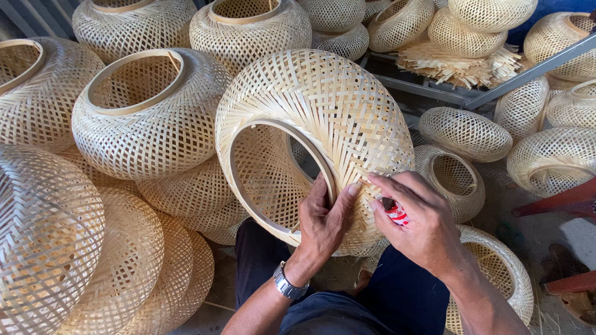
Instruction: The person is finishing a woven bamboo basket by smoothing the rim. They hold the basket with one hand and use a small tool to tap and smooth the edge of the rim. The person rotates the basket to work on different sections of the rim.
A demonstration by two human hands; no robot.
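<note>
A large round woven bamboo basket rests on my lap, its ringed opening facing left and towards me. My left hand, with a metal wristwatch, grips the lower right of the ring, thumb pressed on the weave outside. My right hand touches the weave next to that thumb with its forefinger and holds a small red and white tool in its curled fingers. What kind of tool it is cannot be made out.
Several similar woven baskets are piled at the left and along the back. Smaller woven baskets lie at the right, one by my right knee. A grey metal frame and loose bamboo strips lie at the upper right.
</note>
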